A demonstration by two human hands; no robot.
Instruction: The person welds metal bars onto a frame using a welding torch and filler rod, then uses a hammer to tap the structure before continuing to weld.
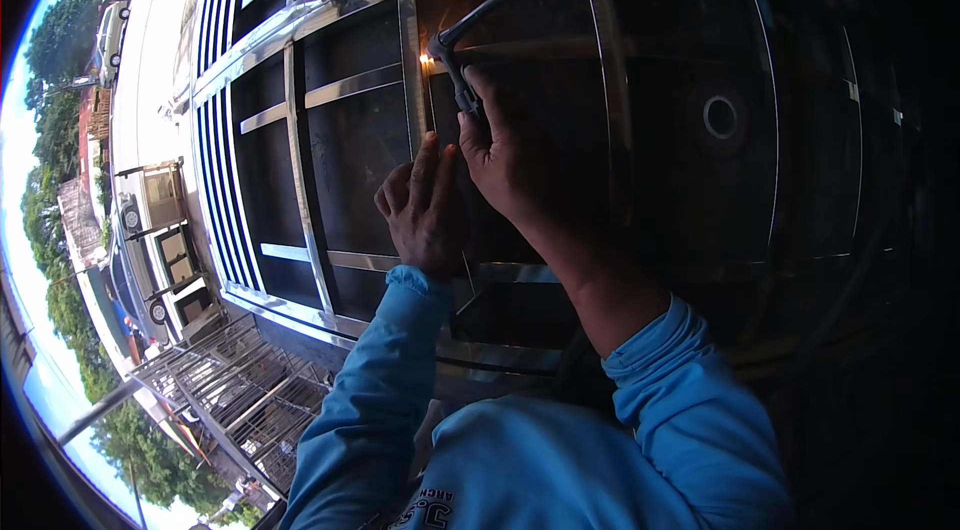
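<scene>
My right hand point(510, 155) is closed around the handle of a TIG welding torch point(455, 45). The torch head sits beside a metal bar point(412, 80) of a frame, and a small bright orange glow point(427, 59) shows there. Just below, my left hand point(425, 215) rests by the same bar, two fingers stretched toward the torch and the others partly bent. I see nothing held in it. The shiny metal frame point(300, 140), with crossing bars over dark panels, lies beneath both hands.
A row of slats point(215, 150) runs along the frame's left side. A pale ring point(719, 118) lies on the dark surface at right. Stacked metal grilles point(250, 395) stand at lower left. Parked vehicles point(160, 240) and trees are beyond. The far right is too dark to make out.
</scene>
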